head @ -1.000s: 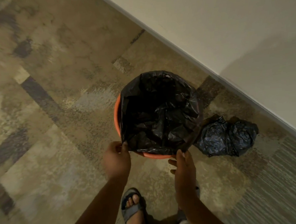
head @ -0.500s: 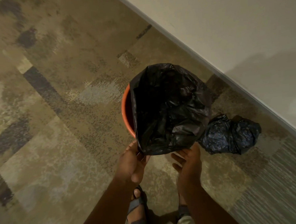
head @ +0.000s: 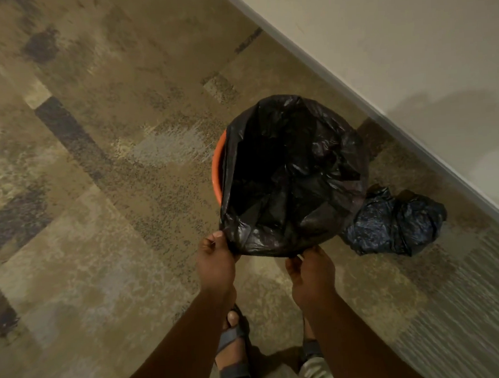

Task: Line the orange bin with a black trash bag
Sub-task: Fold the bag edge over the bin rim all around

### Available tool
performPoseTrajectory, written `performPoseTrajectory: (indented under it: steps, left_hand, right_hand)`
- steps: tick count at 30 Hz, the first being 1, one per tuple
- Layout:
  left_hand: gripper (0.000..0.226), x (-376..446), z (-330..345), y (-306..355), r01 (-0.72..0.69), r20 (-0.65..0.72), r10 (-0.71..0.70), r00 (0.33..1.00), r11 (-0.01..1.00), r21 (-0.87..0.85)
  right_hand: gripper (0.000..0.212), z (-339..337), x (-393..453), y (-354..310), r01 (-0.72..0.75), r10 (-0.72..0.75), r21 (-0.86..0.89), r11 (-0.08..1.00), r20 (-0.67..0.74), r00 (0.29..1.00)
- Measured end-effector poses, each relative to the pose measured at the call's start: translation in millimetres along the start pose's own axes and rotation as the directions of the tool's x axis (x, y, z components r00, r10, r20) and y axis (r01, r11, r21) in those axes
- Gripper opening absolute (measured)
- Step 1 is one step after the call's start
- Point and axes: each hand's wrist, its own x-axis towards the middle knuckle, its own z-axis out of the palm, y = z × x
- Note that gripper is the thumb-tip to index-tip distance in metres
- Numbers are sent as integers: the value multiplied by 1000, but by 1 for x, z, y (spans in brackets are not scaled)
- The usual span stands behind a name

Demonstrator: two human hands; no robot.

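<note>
The orange bin [head: 217, 167] stands on the carpet near the wall; only a strip of its left rim shows. A black trash bag [head: 294, 175] sits in it with its mouth spread open, draped over the far, right and near rim. My left hand [head: 216, 260] pinches the bag's near-left edge. My right hand [head: 311, 269] pinches the near edge a little to the right. Both hands hold the plastic just in front of the bin.
A second, bunched dark bag [head: 394, 224] lies on the floor right of the bin, touching it. A pale wall with a baseboard [head: 413, 139] runs diagonally behind. My sandalled feet [head: 233, 345] stand below the hands on patterned carpet [head: 98, 196].
The bag's near edge has come over the near rim, hiding the orange there. Both hands now pinch the near edge of the bag.
</note>
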Motion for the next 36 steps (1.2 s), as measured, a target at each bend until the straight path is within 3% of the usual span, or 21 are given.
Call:
performPoseTrajectory:
  steps: [6,8,11,14,16,21,24,26,28,31,34,36]
  left_hand:
    - [15,32,-11,11,-85,-139,118,983,971,225]
    - [13,40,-14,21,-132,-169,180,969,957,260]
    - [17,38,-9,42,-345,-144,409,901,878,331]
    - [17,41,7,68,-559,4,631,776,685,468]
    - [27,53,20,84,-602,117,667,735,564,566]
    - [27,73,38,122,-540,392,588,708,92,837]
    - [24,77,44,139,-533,522,541,659,-154,832]
    - [23,81,48,146,-554,590,519,619,-245,796]
    - [21,88,52,152,-569,588,512,626,-217,793]
    - [30,100,54,160,-573,500,543,674,-42,818]
    - [47,107,62,160,-598,538,540,647,-77,798]
    - [37,112,70,163,-606,529,547,649,-48,794]
  right_hand:
    - [19,0,15,1,28,-27,-276,961,8,1000]
    - [19,-9,22,-1,22,-10,-251,968,48,999]
    - [19,-30,27,-6,61,-35,-174,983,147,988]
    - [20,-45,25,-23,101,-99,-60,993,30,995]
    - [22,-48,23,-38,227,-231,-110,968,-24,973]
    - [24,-31,31,-65,511,-522,-446,735,110,846]
    - [38,-24,42,-65,513,-565,-575,637,104,818]
    - [47,-24,46,-64,511,-573,-596,619,103,813]
    - [51,-25,47,-62,509,-560,-590,627,112,821]
    - [61,-28,51,-59,520,-556,-561,644,125,822]
    - [66,-29,57,-56,513,-546,-552,657,119,829]
    - [75,-30,59,-55,491,-525,-551,675,109,844]
